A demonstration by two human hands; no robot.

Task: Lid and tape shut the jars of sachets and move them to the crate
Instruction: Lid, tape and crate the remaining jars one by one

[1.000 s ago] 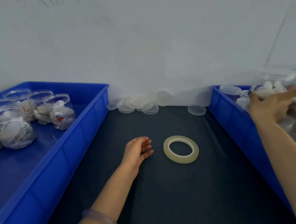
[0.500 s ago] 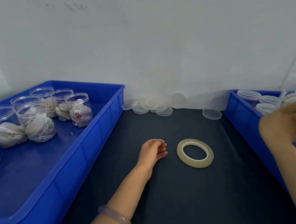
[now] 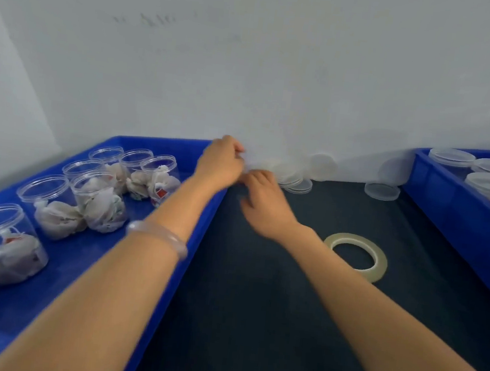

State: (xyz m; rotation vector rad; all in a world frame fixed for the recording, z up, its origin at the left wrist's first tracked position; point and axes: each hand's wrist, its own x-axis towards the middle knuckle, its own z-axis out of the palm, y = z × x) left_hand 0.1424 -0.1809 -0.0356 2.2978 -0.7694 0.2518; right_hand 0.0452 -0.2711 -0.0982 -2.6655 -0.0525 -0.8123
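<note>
Several open clear jars of white sachets (image 3: 100,200) stand in the blue crate (image 3: 151,144) on the left. A pile of clear lids (image 3: 297,182) lies against the back wall on the dark mat. My left hand (image 3: 221,164) reaches over the crate's corner to the left end of that pile, and its fingers pinch what looks like a clear lid, blurred by motion. My right hand (image 3: 263,201) is just beside it with fingers curled toward the pile; its hold is unclear. The roll of clear tape (image 3: 379,260) lies flat on the mat, right of my right forearm.
A second blue crate (image 3: 446,212) on the right holds stacked clear lids (image 3: 452,155) and more sachets at the frame edge. One loose lid (image 3: 381,191) lies on the mat near it. A white wall closes off the back.
My right hand left the right crate and swung left to the lid pile. My left hand rose from the mat beside the tape and moved to the same pile. The view turned left.
</note>
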